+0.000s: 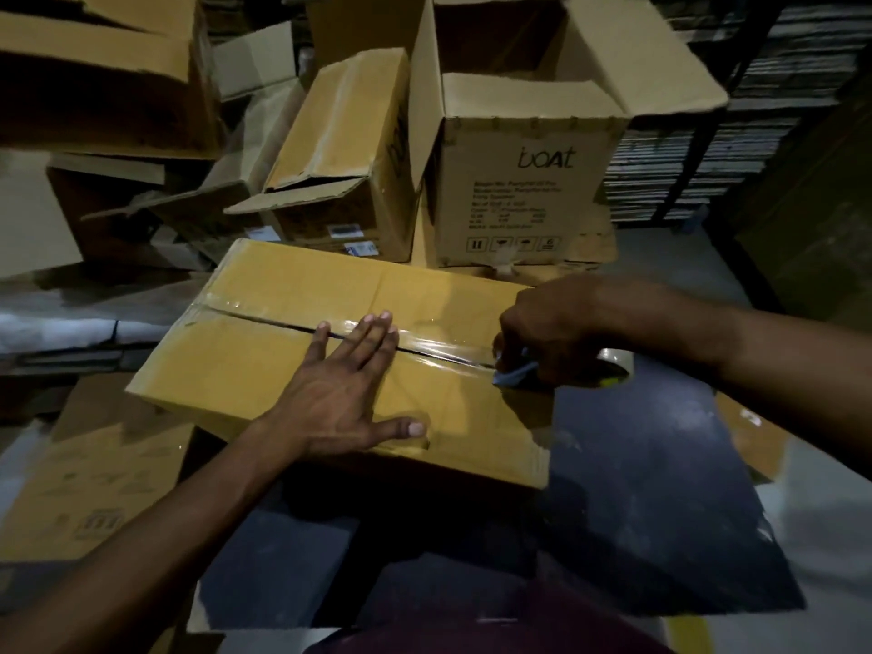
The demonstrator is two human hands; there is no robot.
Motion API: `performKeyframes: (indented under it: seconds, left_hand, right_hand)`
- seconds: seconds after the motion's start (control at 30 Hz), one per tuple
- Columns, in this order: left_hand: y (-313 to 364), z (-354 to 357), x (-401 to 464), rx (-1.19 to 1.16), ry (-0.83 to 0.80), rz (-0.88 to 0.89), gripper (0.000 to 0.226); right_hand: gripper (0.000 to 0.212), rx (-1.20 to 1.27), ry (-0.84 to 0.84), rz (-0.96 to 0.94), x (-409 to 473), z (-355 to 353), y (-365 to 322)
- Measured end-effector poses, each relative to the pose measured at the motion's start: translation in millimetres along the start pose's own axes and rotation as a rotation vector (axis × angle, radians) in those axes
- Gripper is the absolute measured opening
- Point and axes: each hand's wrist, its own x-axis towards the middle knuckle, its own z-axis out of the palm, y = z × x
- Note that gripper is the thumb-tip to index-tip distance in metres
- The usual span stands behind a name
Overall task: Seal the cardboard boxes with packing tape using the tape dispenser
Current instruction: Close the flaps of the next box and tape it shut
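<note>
A closed brown cardboard box (264, 370) lies in front of me, its top flaps meeting in a centre seam. Clear packing tape (439, 344) runs along that seam from the left edge towards the right. My left hand (349, 389) lies flat on the box top, fingers straight across the taped seam. My right hand (547, 337) grips the tape dispenser (519, 372) at the box's right edge; a blue part and the tape roll (613, 365) show under the hand. Most of the dispenser is hidden by my fingers.
An open box printed "boat" (528, 191) stands behind, with another taped box (344, 148) to its left and more boxes (94, 73) at the upper left. Flattened cardboard (80, 493) lies on the floor at the left. Dark shelving (755, 87) fills the right background.
</note>
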Motion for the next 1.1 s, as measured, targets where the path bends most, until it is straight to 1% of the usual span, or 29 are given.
performKeyframes:
  seconds: [0.03,0.13,0.17,0.23,0.3,0.4,0.47,0.53,0.57,0.6,0.67,0.7,0.77,0.83,0.87,0.93,1.0,1.07,1.1]
  left_hand:
    - [14.1,-4.8,3.5,-0.002,-0.015,0.012,0.135]
    - [79.2,-10.3,24.4,-0.024,-0.019,0.178,0.147]
    - [97.6,-10.5,30.3,-0.037,-0.022,0.205,0.153]
    - [112.7,-7.6,35.2,-0.055,0.009,0.185,0.157]
    - [101.7,-4.6,29.7,-0.028,0.063,0.182,0.154]
    - [68.0,0.7,17.4,0.001,0.096,0.218,0.146]
    - [48.6,2.7,11.7,0.007,0.090,0.213,0.147]
    - [36.8,4.1,7.9,0.014,0.070,0.210,0.148]
    - [34.4,3.7,6.5,0.016,0.057,0.200,0.148]
    - [34.2,2.6,5.9,0.011,0.038,0.189,0.149]
    - [36.5,1.2,6.7,-0.009,0.021,0.182,0.149]
    - [37.1,1.0,8.2,-0.016,0.022,0.183,0.149]
    - [35.8,1.1,8.2,-0.035,0.024,0.188,0.145]
    - [36.5,-1.0,5.7,-0.061,0.055,0.166,0.137]
    - [41.3,-2.8,6.0,-0.076,0.073,0.139,0.133]
    - [64.7,-7.5,11.0,-0.115,0.140,0.073,0.128]
    - [97.6,-8.3,21.6,-0.155,0.208,0.037,0.120]
    - [121.1,-2.9,30.1,-0.158,0.188,0.054,0.110]
    - [124.2,-0.3,32.7,-0.146,0.190,0.058,0.105]
  right_hand:
    - [0.045,0.004,0.010,-0.001,3.2,1.0,0.0]
    - [0.043,-0.026,0.036,0.006,6.3,1.8,0.3]
    - [0.041,-0.036,0.057,0.009,6.6,3.4,2.6]
    - [0.042,-0.011,0.077,0.016,5.0,6.8,5.9]
    - [0.043,0.000,0.093,0.001,5.3,8.8,6.2]
    - [0.023,0.015,0.183,-0.028,11.7,5.3,-10.5]
    - [0.015,0.055,0.250,-0.065,21.2,1.8,-20.6]
    - [0.022,0.122,0.314,-0.120,26.6,0.6,-25.7]
    - [0.019,0.124,0.306,-0.114,27.9,1.9,-24.6]
    - [0.011,0.134,0.287,-0.105,25.1,4.3,-21.5]
    - [0.032,0.113,0.177,-0.064,9.8,14.0,-6.4]
    - [0.033,0.120,0.129,-0.060,-1.3,21.4,2.3]
    - [0.029,0.177,0.087,-0.064,-22.9,38.6,15.8]
    - [0.030,0.205,0.112,-0.057,-29.2,50.8,22.6]
    - [0.031,0.195,0.153,-0.056,-26.4,53.7,22.6]
    - [0.033,0.196,0.220,-0.070,-15.4,60.6,17.2]
    - [0.031,0.149,0.177,-0.114,-1.3,77.7,5.6]
    - [0.031,0.114,0.096,-0.108,11.7,112.1,-7.3]
    - [0.036,0.141,0.068,-0.084,14.7,129.6,-10.2]
